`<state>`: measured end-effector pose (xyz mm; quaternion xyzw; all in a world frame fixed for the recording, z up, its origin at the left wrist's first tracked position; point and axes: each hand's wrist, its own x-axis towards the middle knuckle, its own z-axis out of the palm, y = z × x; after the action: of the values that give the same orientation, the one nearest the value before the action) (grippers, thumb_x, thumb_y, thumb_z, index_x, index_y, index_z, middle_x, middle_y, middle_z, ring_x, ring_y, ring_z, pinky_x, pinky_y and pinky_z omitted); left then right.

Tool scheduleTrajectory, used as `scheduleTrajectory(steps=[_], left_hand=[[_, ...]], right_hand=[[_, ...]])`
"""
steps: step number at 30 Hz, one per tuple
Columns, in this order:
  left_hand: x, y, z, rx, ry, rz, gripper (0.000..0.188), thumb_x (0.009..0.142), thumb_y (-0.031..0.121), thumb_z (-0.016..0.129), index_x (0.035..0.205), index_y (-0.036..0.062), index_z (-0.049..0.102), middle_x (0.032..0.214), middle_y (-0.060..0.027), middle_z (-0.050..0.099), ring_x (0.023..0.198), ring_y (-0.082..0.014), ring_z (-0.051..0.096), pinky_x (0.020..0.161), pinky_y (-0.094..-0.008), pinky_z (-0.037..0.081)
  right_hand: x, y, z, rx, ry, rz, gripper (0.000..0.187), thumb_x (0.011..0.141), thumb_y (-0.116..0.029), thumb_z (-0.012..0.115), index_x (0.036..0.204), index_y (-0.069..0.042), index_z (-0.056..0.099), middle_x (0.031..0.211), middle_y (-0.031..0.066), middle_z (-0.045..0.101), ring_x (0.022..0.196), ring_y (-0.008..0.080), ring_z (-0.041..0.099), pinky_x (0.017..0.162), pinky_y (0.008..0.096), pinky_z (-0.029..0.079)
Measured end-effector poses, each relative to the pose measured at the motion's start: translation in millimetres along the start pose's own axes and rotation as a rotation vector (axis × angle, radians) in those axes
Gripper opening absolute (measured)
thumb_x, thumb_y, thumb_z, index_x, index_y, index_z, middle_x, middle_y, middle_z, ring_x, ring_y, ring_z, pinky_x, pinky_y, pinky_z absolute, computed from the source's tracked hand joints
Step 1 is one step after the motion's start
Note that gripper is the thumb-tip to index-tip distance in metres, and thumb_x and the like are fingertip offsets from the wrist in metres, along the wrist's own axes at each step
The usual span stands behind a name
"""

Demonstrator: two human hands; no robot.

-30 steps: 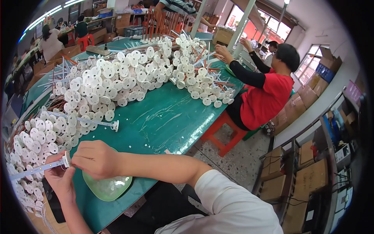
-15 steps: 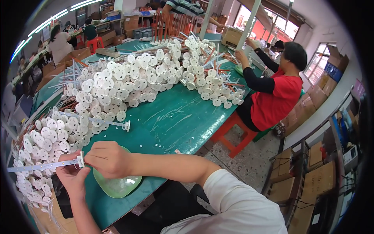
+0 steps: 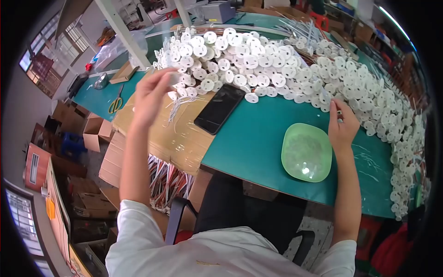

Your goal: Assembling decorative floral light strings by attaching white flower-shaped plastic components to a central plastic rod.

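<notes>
My left hand is raised over the cardboard at the left of the pile. Its fingers are closed on an LED strip at its white round end cap, both blurred. My right hand, fingers curled together, hovers right of a green bowl; what it pinches, if anything, is hidden. Small clear bits lie inside the bowl. A large heap of white round-capped strips spreads behind both hands. Between them lies a black phone, partly on the cardboard.
Flattened cardboard covers the left of the green table. Yellow-handled scissors and thin white wires lie there. A box of bundled strips stands below the edge. A chair armrest is beside my leg.
My view has swung left. My hands have come apart: the left has lifted away with the LED strip, and the right has left the cap and now hangs right of the bowl.
</notes>
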<state>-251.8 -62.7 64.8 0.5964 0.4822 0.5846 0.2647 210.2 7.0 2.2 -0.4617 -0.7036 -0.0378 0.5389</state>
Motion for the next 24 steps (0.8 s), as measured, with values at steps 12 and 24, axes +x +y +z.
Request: scheduleTrajectory(steps=[12, 24], left_hand=[[15, -133, -213, 1.351, -0.12, 0.06, 0.026, 0.093, 0.018, 0.049, 0.101, -0.0012, 0.064, 0.094, -0.0261, 0.066, 0.09, -0.0443, 0.062, 0.078, -0.0504, 0.048], [14, -149, -215, 1.386, -0.184, -0.181, 0.053, 0.099, 0.038, 0.049, 0.142, 0.0082, 0.043, 0.138, -0.0282, 0.048, 0.125, -0.0473, 0.045, 0.102, -0.0502, 0.037]], right_hand=[[-1, 0, 1, -0.125, -0.017, -0.205, 0.008, 0.081, -0.01, 0.071, 0.088, -0.005, 0.07, 0.084, 0.0121, 0.07, 0.073, 0.0287, 0.068, 0.065, 0.037, 0.052], [-87, -20, -136, -0.143, -0.031, 0.067, 0.009, 0.079, -0.011, 0.073, 0.084, -0.003, 0.069, 0.079, 0.0107, 0.069, 0.068, 0.0252, 0.067, 0.06, 0.0338, 0.052]])
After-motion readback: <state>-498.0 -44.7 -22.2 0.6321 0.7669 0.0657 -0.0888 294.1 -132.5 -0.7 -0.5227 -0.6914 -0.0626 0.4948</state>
